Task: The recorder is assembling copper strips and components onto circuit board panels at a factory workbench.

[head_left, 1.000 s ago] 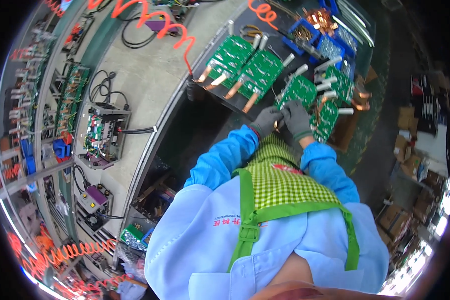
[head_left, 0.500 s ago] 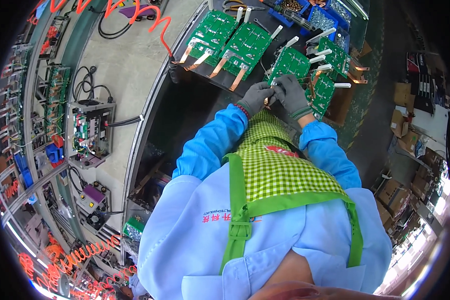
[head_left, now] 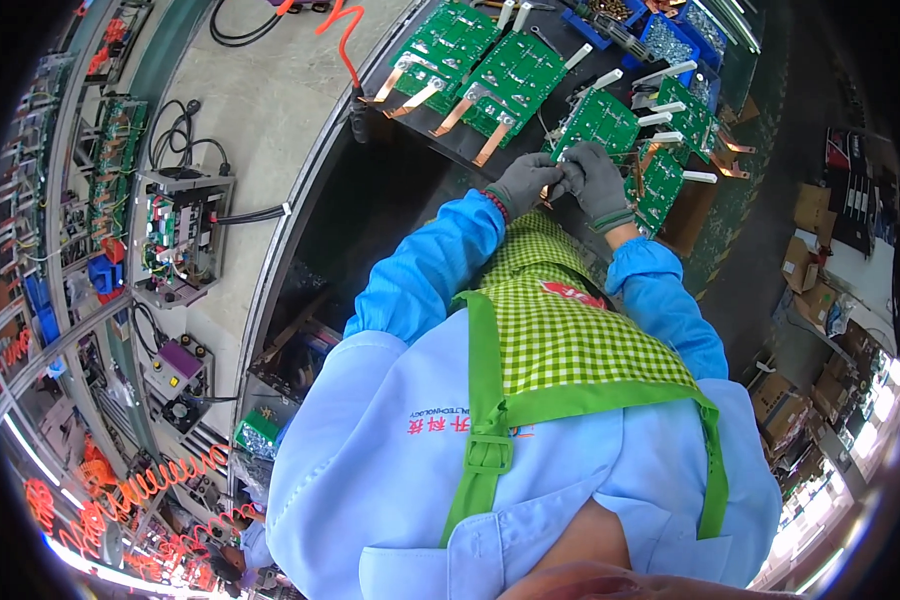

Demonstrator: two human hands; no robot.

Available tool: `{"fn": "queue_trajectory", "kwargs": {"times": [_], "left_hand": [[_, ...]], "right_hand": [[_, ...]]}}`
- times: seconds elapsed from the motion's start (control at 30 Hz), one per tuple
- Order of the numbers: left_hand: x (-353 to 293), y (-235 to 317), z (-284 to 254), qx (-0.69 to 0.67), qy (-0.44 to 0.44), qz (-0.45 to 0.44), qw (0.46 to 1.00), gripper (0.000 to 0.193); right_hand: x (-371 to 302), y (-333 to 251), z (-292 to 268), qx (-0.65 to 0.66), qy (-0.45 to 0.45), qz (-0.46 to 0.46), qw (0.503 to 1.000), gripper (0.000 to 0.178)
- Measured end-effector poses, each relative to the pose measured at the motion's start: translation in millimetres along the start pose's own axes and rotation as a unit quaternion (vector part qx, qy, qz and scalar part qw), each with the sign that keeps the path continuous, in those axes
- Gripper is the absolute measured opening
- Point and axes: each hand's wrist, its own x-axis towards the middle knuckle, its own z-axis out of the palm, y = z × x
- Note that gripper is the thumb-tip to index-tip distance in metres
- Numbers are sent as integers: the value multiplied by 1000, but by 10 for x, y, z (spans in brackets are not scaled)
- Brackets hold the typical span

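Far left there's a shelf rack (head_left: 70, 200) packed with green boards and cables, then an open metal box of electronics (head_left: 182, 232) sitting on the pale bench (head_left: 270, 110) with black cables (head_left: 185, 140) looped next to it. An orange coiled hose (head_left: 342, 30) hangs down near the top edge.

Moving right, two green circuit boards (head_left: 480, 65) with copper strips sticking out lie side by side on the dark work surface (head_left: 400, 190). Just past them is a third green board (head_left: 598, 120) with white tabs on its right edge, and that's the one both hands are busy at.

The left hand (head_left: 526, 183), in a grey glove, is curled with its fingertips pinched up against the near edge of that board. The right hand (head_left: 598, 183), also gloved, meets it there, fingers bent and pressing in. Something small may be pinched between them, but it's too tiny to make out.

Further right, more green boards (head_left: 675, 140) overlap each other, and blue bins (head_left: 670, 35) of small parts sit behind them. Cardboard boxes (head_left: 810, 280) are on the floor off to the right.
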Motion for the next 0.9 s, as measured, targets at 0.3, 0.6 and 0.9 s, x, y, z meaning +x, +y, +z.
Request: {"fn": "queue_trajectory", "kwargs": {"times": [0.3,0.6,0.9], "left_hand": [[9,-84,9,27,-8,19,999,11],[4,-29,72,14,7,21,1000,11],[-17,-23,79,5,17,2,1000,12]], "right_hand": [[41,-37,-21,-44,-42,98,993,18],[-3,90,-11,-43,-28,41,998,15],[-56,-24,-26,-23,43,-20,999,23]]}}
